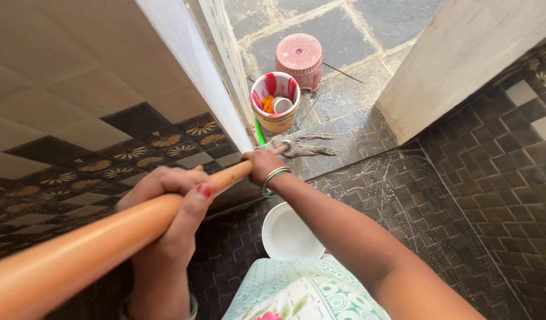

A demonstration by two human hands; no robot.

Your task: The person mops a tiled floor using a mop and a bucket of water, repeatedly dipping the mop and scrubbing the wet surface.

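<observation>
Both hands are clenched on the orange mop handle (107, 234), the left hand (169, 198) wrapped round its thicker near part and the right hand (262, 166), bangles at the wrist, closed on it further down toward the head. The grey string mop head (305, 147) lies spread on the dark tiled floor (403, 201) right at the doorway threshold, just short of the stone paving outside. Judging by the sheen, the strip of tiles by the threshold and the patterned floor nearer the person look wet and streaked, so a good part of the room seems already wiped; whether the tiles beside the right wall have been covered is hard to tell from this angle. A white basin (288, 234) sits on the floor close to the person's feet. Outside, a small bucket (275, 102) holding orange bits and a cup stands just beside a pink stool (299, 56).
</observation>
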